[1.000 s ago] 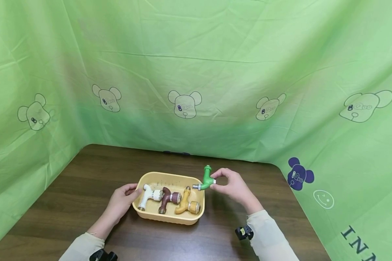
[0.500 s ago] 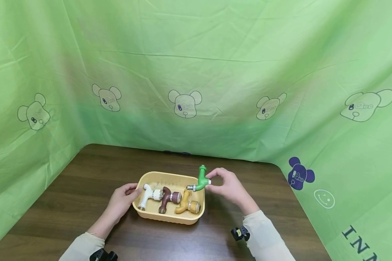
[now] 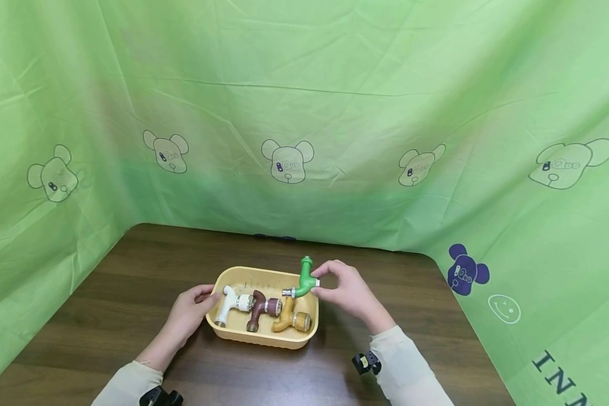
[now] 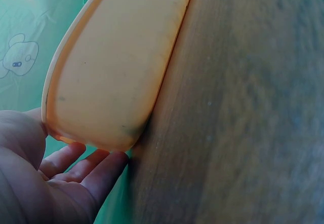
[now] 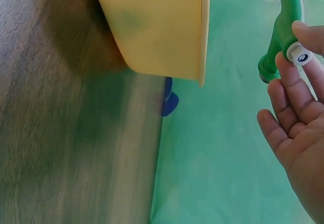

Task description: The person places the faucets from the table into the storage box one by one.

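My right hand (image 3: 352,290) pinches a green faucet (image 3: 304,283) by its short white stem, between thumb and fingers. It is held up over the right end of a yellow plastic basin (image 3: 259,339), its metal-tipped end pointing left. In the right wrist view the green faucet (image 5: 288,16) shows above the basin's rim level. At the basin's left end, my left hand (image 3: 189,313) grips the rim, thumb over it and fingers against the outer wall. Inside lie a white faucet (image 3: 226,307), a maroon faucet (image 3: 256,311) and a yellow faucet (image 3: 283,320), partly overlapped by the green one.
A brown wood-grain table (image 3: 147,265) bears the basin. Green fabric (image 3: 294,113) printed with bear heads hangs behind and at both sides. Small black devices sit on both wrists, including the right wrist camera (image 3: 366,362).
My right hand has moved left with the green faucet, from the basin's right edge to over the yellow faucet. The left hand and the basin stay in place.
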Demonstrator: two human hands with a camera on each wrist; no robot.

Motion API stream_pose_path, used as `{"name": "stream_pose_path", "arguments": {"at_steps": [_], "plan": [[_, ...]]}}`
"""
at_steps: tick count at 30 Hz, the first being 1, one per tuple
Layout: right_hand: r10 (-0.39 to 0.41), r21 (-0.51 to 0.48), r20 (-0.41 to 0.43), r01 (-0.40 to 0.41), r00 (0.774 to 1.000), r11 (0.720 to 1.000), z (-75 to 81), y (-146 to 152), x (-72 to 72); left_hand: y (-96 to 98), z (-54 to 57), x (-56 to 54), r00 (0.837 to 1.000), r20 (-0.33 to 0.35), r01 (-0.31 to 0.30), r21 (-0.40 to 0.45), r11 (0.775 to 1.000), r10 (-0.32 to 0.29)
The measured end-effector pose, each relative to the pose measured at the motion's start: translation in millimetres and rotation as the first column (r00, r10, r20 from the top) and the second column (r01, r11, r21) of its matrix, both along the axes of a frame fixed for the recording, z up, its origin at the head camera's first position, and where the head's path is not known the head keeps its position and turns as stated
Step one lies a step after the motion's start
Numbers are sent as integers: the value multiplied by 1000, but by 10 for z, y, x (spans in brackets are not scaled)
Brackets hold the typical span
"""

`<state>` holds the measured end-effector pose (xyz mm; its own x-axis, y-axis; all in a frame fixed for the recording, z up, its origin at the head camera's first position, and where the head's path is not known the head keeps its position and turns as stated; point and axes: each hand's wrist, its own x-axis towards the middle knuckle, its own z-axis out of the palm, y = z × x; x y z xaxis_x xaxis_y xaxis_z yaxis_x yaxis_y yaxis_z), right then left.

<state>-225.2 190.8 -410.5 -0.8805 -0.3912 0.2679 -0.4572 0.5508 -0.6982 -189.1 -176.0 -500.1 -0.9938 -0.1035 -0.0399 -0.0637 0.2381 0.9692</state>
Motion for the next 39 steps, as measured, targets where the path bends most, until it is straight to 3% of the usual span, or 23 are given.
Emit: {"name": "stream_pose_path", "arguments": {"at_steps": [26, 39], "plan": [[48, 18, -12, -47, 999, 999, 5, -328, 20, -7, -13, -17, 1000, 5, -3, 0, 1000, 3], [55, 9, 35, -55, 998, 998, -67, -388, -24, 10, 13, 4, 1000, -2, -1, -5, 1000, 1]]}}
